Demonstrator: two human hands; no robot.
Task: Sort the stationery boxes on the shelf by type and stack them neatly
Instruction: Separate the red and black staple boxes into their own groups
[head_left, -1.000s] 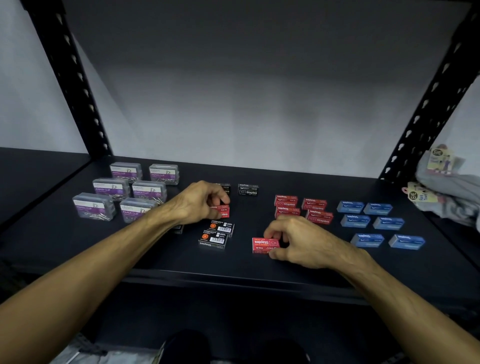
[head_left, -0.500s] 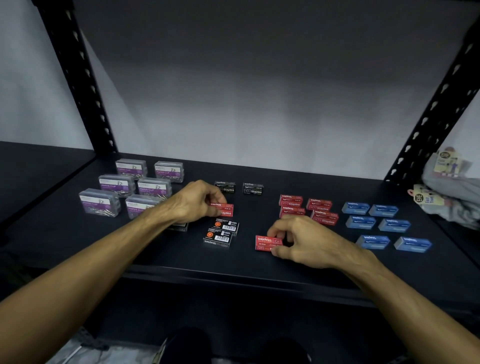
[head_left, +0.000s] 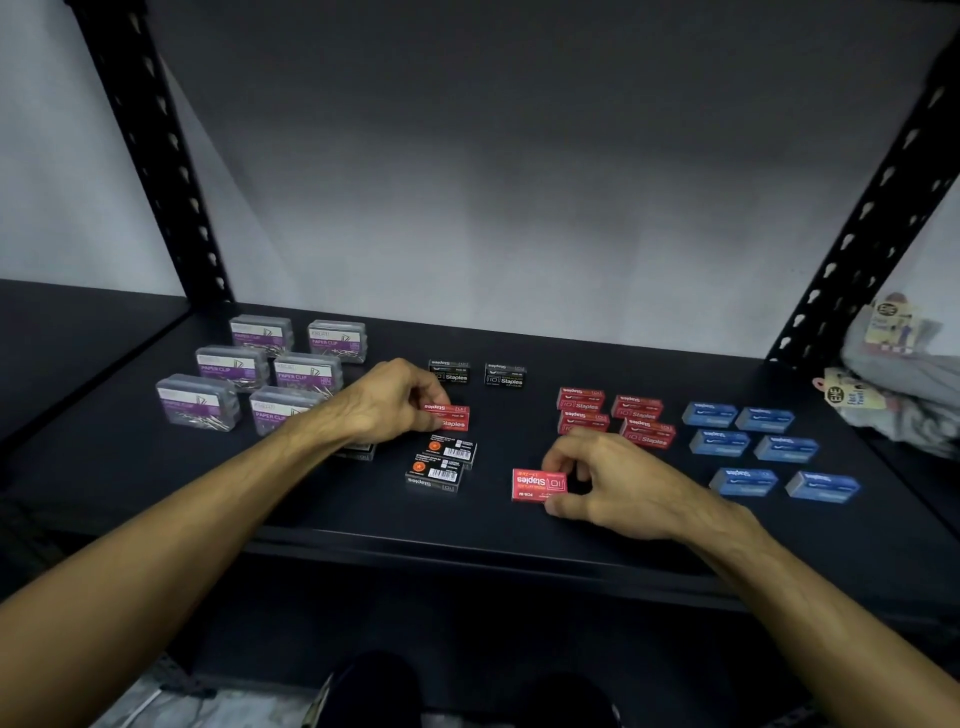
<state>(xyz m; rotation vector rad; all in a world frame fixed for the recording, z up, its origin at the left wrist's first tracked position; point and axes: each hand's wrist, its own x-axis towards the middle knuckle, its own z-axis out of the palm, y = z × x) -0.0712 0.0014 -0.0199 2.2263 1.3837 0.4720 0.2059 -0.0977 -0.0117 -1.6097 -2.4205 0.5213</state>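
Note:
On the black shelf (head_left: 519, 525), my left hand (head_left: 387, 402) grips a red staples box (head_left: 453, 417) at centre left. My right hand (head_left: 608, 483) pinches another red staples box (head_left: 537, 484) lying flat near the front edge. Two black staples boxes with barcodes (head_left: 441, 465) lie between my hands, and two more black boxes (head_left: 478, 373) stand behind. Several red boxes (head_left: 615, 415) are grouped right of centre, several blue boxes (head_left: 753, 444) further right. Clear paper clip boxes with purple labels (head_left: 260, 379) sit at the left.
Black perforated uprights rise at the left (head_left: 156, 156) and right (head_left: 857, 234) of the shelf. A grey bundle with tagged packets (head_left: 893, 379) lies at the far right. A white wall closes off the back.
Both hands have stayed on their red boxes. The right hand's red box sits slightly more exposed to the left of the fingers; the view has shifted a little.

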